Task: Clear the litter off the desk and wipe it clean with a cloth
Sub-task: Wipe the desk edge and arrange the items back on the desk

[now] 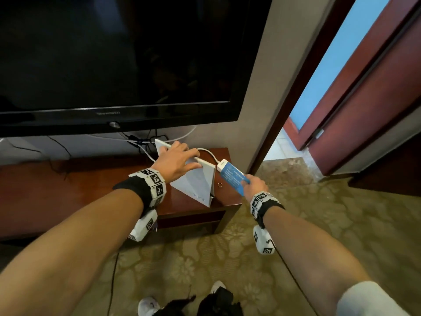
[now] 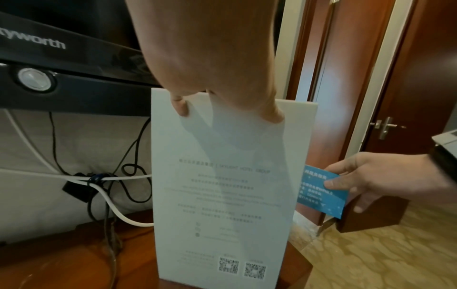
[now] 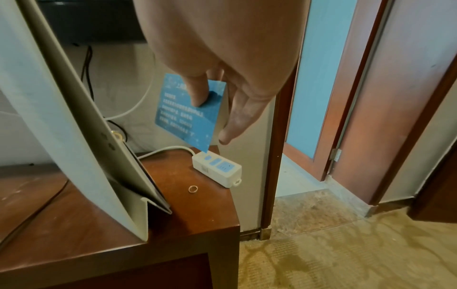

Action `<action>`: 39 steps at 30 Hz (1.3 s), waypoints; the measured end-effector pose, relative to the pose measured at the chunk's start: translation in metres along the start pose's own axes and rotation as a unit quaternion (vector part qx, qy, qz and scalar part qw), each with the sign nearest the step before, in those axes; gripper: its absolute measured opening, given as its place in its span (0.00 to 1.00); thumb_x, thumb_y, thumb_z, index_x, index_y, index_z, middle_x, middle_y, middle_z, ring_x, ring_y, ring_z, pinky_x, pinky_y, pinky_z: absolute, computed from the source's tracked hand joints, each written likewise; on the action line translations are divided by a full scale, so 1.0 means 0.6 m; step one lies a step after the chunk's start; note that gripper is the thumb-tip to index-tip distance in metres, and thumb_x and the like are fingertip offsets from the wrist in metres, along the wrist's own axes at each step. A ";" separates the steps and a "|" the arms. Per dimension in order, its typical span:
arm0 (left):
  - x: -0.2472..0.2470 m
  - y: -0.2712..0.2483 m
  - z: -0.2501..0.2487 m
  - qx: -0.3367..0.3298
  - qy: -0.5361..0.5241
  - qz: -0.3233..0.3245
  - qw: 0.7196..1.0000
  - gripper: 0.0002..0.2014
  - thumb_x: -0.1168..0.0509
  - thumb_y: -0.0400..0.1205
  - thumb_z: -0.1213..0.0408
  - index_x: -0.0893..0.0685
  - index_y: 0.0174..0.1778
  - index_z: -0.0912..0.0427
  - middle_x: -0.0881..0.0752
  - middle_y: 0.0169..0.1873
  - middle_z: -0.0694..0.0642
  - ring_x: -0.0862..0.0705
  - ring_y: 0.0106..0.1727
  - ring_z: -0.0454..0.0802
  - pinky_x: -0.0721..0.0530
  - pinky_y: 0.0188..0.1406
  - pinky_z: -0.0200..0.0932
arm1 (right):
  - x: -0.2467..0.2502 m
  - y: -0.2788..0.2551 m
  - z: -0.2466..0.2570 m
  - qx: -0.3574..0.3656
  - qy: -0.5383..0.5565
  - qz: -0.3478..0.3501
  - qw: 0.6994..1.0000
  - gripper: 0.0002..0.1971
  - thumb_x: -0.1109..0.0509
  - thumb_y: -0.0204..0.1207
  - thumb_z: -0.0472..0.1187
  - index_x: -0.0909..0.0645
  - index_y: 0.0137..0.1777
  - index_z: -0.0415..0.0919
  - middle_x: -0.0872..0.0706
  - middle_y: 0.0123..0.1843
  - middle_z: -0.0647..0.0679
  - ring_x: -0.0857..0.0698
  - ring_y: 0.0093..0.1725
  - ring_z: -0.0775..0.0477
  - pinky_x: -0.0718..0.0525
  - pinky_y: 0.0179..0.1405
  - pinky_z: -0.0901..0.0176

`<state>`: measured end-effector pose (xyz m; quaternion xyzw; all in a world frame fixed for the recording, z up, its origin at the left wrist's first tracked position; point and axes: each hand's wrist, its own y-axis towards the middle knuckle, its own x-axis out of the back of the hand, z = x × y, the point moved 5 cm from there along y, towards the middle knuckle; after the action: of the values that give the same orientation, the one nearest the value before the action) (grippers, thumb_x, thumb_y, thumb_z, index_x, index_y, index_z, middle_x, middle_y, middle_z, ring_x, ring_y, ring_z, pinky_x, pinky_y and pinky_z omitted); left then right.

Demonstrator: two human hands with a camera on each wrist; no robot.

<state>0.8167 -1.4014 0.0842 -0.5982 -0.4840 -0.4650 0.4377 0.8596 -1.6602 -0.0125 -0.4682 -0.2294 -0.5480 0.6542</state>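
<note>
A white folded tent sign [image 1: 196,184] [image 2: 222,195] [image 3: 74,121] stands on the right end of the dark red wooden desk [image 1: 68,185] [image 3: 188,219]. My left hand [image 1: 177,161] [image 2: 222,97] grips its top edge, thumb on the near face. My right hand [image 1: 255,185] [image 3: 217,101] [image 2: 366,179] pinches a small blue folded card [image 1: 232,176] [image 3: 190,117] [image 2: 321,193] in the air, just above a white power strip [image 3: 217,168]. A small metal ring [image 1: 220,184] [image 3: 193,189] lies on the desk between sign and strip.
A large black television [image 1: 114,60] [image 2: 61,78] hangs over the desk, with tangled cables [image 1: 141,142] [image 2: 103,181] behind the sign. To the right are a dark door frame [image 1: 291,92] and an open doorway [image 3: 304,176]. Patterned carpet [image 1: 319,224] covers the floor.
</note>
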 end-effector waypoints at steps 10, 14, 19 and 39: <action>0.047 -0.105 0.033 0.026 -0.007 -0.056 0.998 0.21 0.46 0.86 0.38 0.26 0.69 0.44 0.22 0.61 0.53 0.29 0.66 0.53 0.32 0.61 0.57 | 0.016 -0.107 0.105 0.049 0.016 -0.056 0.997 0.18 0.39 0.86 0.47 0.23 0.74 0.50 0.14 0.63 0.43 0.15 0.57 0.43 0.14 0.54 0.52; 0.065 -0.176 0.052 0.059 0.003 -0.070 0.996 0.20 0.46 0.86 0.39 0.25 0.67 0.45 0.21 0.61 0.54 0.29 0.66 0.53 0.32 0.62 0.58 | 0.006 -0.151 0.148 0.097 0.013 -0.047 0.994 0.18 0.39 0.86 0.48 0.23 0.74 0.51 0.14 0.63 0.44 0.16 0.54 0.44 0.14 0.53 0.52; 0.099 -0.284 0.065 0.119 0.009 -0.128 0.985 0.21 0.44 0.86 0.40 0.25 0.70 0.48 0.22 0.63 0.56 0.29 0.69 0.54 0.31 0.63 0.55 | -0.011 -0.211 0.193 0.170 -0.008 -0.025 0.985 0.18 0.39 0.86 0.47 0.24 0.74 0.49 0.15 0.62 0.43 0.20 0.48 0.46 0.20 0.45 0.57; 0.223 -0.841 0.309 0.394 0.044 -0.225 0.890 0.21 0.45 0.85 0.39 0.24 0.67 0.47 0.20 0.60 0.58 0.25 0.66 0.58 0.29 0.66 0.67 | -0.251 -0.602 0.580 0.433 -0.105 0.089 0.891 0.17 0.40 0.84 0.48 0.20 0.69 0.50 0.14 0.63 0.43 0.17 0.61 0.37 0.19 0.63 0.48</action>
<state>0.3566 -1.1231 0.2184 -0.2306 -0.7297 -0.3480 0.5415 0.5526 -1.2697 0.1542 -0.2115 -0.4688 -0.2812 0.8102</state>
